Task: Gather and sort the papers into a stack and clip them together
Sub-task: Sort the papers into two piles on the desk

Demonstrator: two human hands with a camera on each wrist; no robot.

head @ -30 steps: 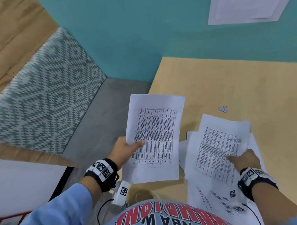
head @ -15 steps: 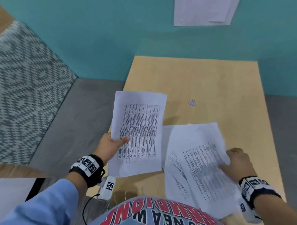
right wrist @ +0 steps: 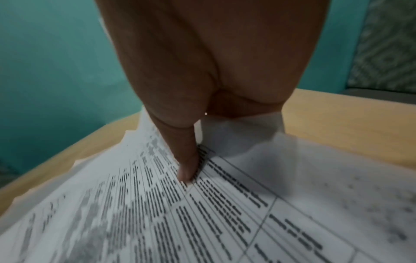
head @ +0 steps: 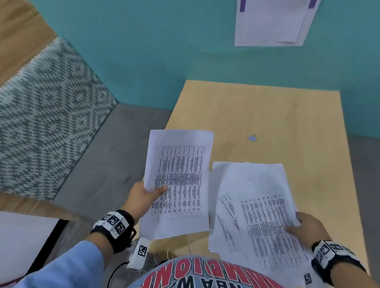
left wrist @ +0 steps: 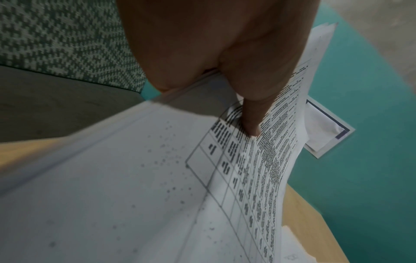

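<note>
One sheet (head: 178, 182) is pinched by the left hand (head: 142, 198); loose papers (head: 253, 207) are pinched by the right hand (head: 307, 228), whose fingers are hidden beneath; print is blurred.

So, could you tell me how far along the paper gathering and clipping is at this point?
Partly gathered. The left hand holds the white printed table sheets lifted off the light wooden table. The right hand grips the loose fanned white papers, which are uneven. Left to do: merge both bundles, square the edges, and fit the small silver binder clip, which lies untouched further back.
</note>
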